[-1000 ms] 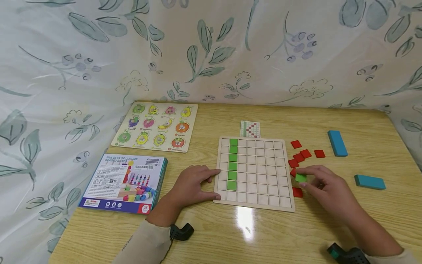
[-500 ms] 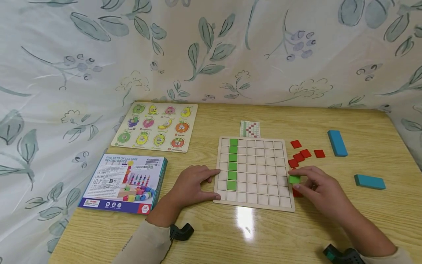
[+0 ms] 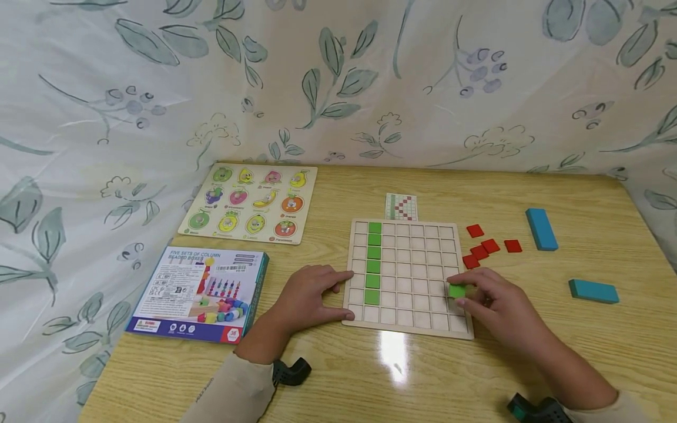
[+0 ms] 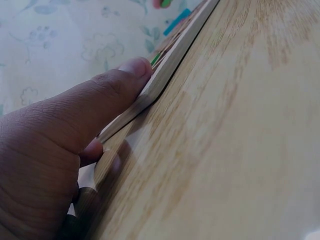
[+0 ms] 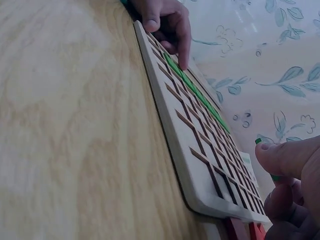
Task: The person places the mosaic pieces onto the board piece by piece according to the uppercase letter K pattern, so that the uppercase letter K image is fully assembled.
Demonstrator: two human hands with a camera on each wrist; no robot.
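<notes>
My right hand [image 3: 499,302] pinches a green square tile [image 3: 457,291] between thumb and fingers, above the right edge of a wooden grid board [image 3: 412,286]. The right wrist view shows the tile's green edge [image 5: 258,141] at the thumb tip, mostly hidden by the fingers. My left hand [image 3: 305,298] rests at the board's left side, index finger and thumb touching its edge; the left wrist view has the thumb [image 4: 117,86] lying against the rim. Several green tiles [image 3: 372,267] fill most of the board's second column. Behind the board lies a small pattern card [image 3: 401,207].
Several red tiles [image 3: 479,252] lie scattered right of the board. Two blue blocks, an upper one [image 3: 542,230] and a lower one [image 3: 593,291], lie farther right. At left are a fruit puzzle board [image 3: 248,202] and a boxed bead set [image 3: 198,294]. A patterned curtain [image 3: 338,82] hangs behind.
My right hand has moved left with the green tile, from beside the board to over its right edge, now covering the nearest red tiles. My left hand has stayed put.
</notes>
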